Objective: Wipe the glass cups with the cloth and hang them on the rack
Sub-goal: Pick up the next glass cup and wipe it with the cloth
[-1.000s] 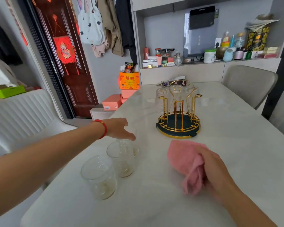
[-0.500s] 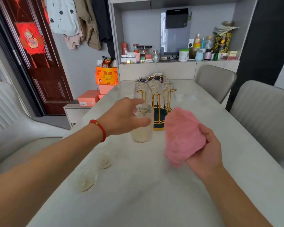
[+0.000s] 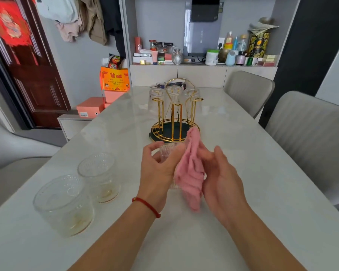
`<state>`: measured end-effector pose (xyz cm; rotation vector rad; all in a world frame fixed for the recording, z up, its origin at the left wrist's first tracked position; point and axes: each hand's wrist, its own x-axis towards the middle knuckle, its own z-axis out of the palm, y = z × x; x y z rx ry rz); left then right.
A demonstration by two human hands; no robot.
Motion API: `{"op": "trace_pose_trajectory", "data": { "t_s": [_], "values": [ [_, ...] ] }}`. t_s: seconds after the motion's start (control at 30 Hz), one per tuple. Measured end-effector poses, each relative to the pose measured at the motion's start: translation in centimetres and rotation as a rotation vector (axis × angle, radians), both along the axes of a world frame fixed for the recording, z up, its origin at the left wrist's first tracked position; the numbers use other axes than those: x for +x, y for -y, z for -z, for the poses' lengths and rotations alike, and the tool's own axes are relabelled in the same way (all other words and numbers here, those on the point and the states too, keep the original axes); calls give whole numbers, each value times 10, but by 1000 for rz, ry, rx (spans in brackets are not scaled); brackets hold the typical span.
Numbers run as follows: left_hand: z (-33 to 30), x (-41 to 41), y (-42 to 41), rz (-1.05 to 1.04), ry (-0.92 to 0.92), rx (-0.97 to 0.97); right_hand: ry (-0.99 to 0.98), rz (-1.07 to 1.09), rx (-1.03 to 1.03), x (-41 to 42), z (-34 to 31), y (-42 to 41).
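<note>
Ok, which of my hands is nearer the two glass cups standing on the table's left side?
Left. The left hand grips another glass cup just right of the two standing cups. The right hand, holding the pink cloth, is farther right, beyond the left hand.

Pink cloth (image 3: 190, 173). Clear ribbed glass cup (image 3: 167, 152), two more clear cups (image 3: 64, 204) (yellowish residue at the bottom). Gold wire rack (image 3: 173, 122) on a dark green base. White marbled worktop (image 3: 243, 173). Red bracelet (image 3: 146, 206). Grey chairs (image 3: 309, 137), dark red door (image 3: 33, 75).
</note>
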<state>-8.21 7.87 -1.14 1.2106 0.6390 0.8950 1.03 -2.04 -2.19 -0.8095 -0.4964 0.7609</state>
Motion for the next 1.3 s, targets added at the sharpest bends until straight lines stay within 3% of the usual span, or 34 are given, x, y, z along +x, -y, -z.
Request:
{"op": "trace_pose_trajectory", "data": {
  "t_s": [0.23, 0.47, 0.57, 0.67, 0.77, 0.87, 1.03, 1.2, 1.3],
  "values": [
    [18, 1, 1, 9, 79, 101, 176, 205, -170, -2, 17, -13],
    [22, 2, 4, -75, 40, 257, 443, 108, -309, -10, 27, -21],
    [24, 2, 5, 37, -35, 333, 258, 68, -240, -8, 20, -20],
    [35, -1, 14, -1, -248, 591, -44, 97, -163, -3, 21, -19],
    [45, -3, 30, 182, -256, 546, -173, 215, -199, -1, 19, -16],
    [43, -1, 33, 251, -236, 475, -169, 232, -183, -7, 16, -12],
    [35, -11, 18, 307, -303, 690, -25, 239, -175, -7, 13, -11],
    [35, -14, 15, 491, -148, 313, -84, 95, -203, 0, 13, -7],
    [38, -7, 21, 487, -109, 82, -114, 87, -271, -5, 8, -10]
  ]
}}
